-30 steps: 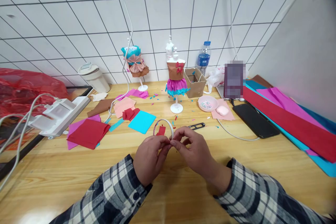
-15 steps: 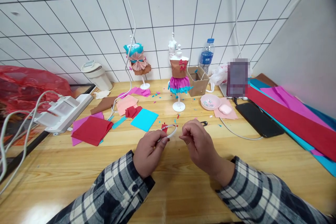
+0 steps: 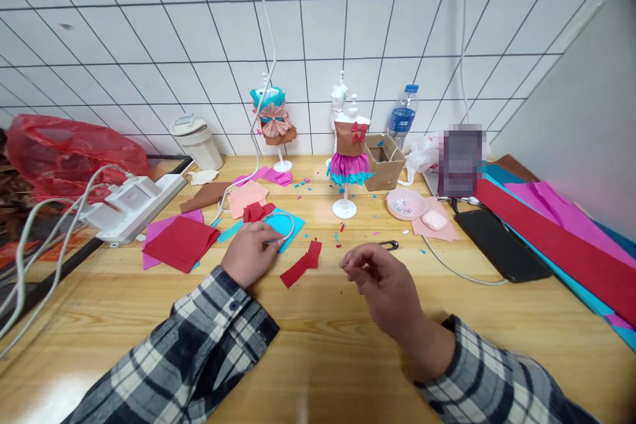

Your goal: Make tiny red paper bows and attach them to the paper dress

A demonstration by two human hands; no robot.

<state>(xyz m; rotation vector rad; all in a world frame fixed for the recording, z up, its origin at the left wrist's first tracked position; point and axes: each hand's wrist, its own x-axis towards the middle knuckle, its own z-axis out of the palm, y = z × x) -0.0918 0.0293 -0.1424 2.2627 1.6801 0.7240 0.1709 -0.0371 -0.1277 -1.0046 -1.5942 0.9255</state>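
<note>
My left hand [image 3: 251, 253] is low over the table at the edge of a square of blue paper [image 3: 294, 230]. Its fingers are closed on a thin white ring [image 3: 289, 233], like a narrow roll of tape, partly hidden by the hand. Two red paper strips [image 3: 297, 270] lie between my hands. My right hand [image 3: 385, 281] is raised above the wood, thumb and fingertips pinched together; whatever they hold is too small to make out. Behind stands a small white dress form [image 3: 352, 139] in a brown top with red bows and a pink and blue skirt.
Red paper [image 3: 183, 244] and a power strip [image 3: 142, 209] lie left. At the back are another dressed form [image 3: 274, 122], a cardboard box [image 3: 385, 165] and a water bottle [image 3: 402, 116]. A pink bowl [image 3: 406, 204], black scissors or clip [image 3: 389, 245] and a phone [image 3: 501, 245] sit right.
My left hand has moved left and down to the blue paper with the white ring, away from my right hand. The red strips are uncovered. My right hand stays pinched; the view has shifted.
</note>
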